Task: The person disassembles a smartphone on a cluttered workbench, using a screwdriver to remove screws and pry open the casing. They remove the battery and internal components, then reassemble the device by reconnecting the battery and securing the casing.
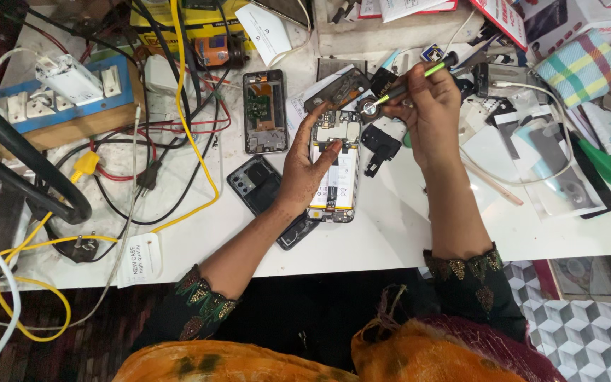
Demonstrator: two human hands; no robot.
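- My left hand [310, 164] presses flat, fingers apart, on the opened smartphone with bare circuit board and white battery [336, 170], centre of the white tabletop [390, 240].
- My right hand [429, 106] pinches a green-handled screwdriver [406, 83], tip at twelve o'clock of the phone.
- Back cover is already off; the board is still seated.

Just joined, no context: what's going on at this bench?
A person is working on an opened phone lying on a white table. The left hand rests on the phone's left edge and steadies it. The right hand holds a green-handled tool, its tip at a small round part just above the phone's top end. Another opened phone and a dark back cover lie to the left, beside a tangle of cables and a blue power strip.
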